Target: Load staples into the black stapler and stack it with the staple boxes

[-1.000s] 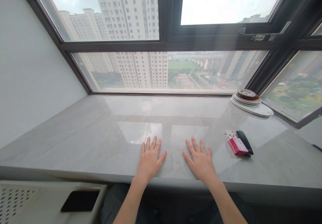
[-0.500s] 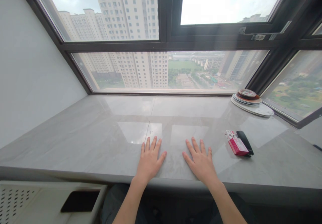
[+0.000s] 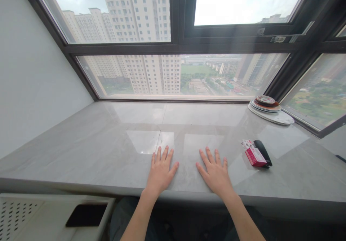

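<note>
My left hand (image 3: 160,171) lies palm down on the grey marble-look sill (image 3: 81,154), fingers spread and holding nothing. Flat on the same surface, my right hand (image 3: 215,173) has its fingers apart, also with nothing in it. To the right of that hand lies a pink and white box (image 3: 254,155), with a gap between them. A black item (image 3: 262,153), perhaps a pouch or case, sits against the box's right side; its kind is unclear.
At the back right corner several round plates or mats (image 3: 266,107) are stacked by the window frame (image 3: 178,49). A white perforated unit (image 3: 35,223) with a dark rectangular opening or object stands below the sill's front edge at left. A dark thin thing (image 3: 341,158) shows at far right.
</note>
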Available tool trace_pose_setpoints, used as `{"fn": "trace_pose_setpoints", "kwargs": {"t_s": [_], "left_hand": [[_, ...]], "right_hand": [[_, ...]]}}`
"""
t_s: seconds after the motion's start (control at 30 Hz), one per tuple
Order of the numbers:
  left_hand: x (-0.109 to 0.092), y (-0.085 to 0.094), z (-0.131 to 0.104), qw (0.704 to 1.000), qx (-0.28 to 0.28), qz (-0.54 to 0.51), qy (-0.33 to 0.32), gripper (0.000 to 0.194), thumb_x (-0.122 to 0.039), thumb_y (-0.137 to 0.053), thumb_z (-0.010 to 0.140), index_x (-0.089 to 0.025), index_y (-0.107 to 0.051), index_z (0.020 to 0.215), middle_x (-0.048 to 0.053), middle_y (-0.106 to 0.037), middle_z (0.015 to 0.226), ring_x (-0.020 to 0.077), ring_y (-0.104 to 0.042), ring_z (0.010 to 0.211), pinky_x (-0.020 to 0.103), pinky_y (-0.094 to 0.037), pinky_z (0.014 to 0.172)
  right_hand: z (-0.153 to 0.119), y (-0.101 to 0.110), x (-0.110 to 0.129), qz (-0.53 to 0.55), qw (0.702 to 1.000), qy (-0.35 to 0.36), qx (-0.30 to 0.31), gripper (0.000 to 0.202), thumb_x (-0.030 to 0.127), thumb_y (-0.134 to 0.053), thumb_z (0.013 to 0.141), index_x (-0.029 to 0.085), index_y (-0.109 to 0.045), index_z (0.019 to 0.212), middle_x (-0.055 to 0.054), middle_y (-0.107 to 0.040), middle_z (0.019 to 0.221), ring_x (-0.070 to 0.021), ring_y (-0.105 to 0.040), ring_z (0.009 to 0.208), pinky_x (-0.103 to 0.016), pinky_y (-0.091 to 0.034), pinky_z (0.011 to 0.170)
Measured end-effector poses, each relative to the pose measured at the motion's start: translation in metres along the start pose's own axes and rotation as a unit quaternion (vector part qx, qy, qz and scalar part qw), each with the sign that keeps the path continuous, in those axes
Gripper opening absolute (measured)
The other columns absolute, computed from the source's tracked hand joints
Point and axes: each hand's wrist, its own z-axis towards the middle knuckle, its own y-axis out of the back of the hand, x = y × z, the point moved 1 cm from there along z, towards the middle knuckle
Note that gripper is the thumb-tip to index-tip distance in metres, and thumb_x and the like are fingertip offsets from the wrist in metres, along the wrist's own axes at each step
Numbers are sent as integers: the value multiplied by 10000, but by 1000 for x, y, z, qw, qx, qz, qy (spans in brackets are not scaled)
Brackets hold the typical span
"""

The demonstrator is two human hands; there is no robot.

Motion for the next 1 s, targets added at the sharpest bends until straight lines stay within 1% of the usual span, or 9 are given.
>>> {"fn": "trace_pose_setpoints", "kwargs": {"t_s": [0.37,0.77,1.0], "left_hand": [[1,-2,0,1000,5,3,-2,596,-562,-368,1021,-351,-357,1578,-9,-247,1692,336,-122,1578,574,-133,1263],[0,-1,0,1000,2,1,2,594,-554,-374,1021,-345,-359,1576,-11,-250,1691,330,-125,1578,570,-141,1263],[0,-1,-1,1000,1,-7,2,587,-551,-378,1018,-354,-367,1570,-14,-261,1687,331,-118,1579,576,-136,1263]], "right_hand": [[0,1,0,8,1000,3,-1,675,632,-265,1020,353,-239,1634,-13,-133,1720,-383,5,1569,-687,-19,1194],[0,0,-1,-1,1000,3,-9,668,636,-259,1020,366,-245,1631,1,-147,1717,-380,-23,1569,-680,-43,1198],[0,-1,-2,0,1000,-2,-2,670,629,-273,1020,363,-237,1633,0,-132,1719,-382,-11,1570,-685,-24,1197]]}}
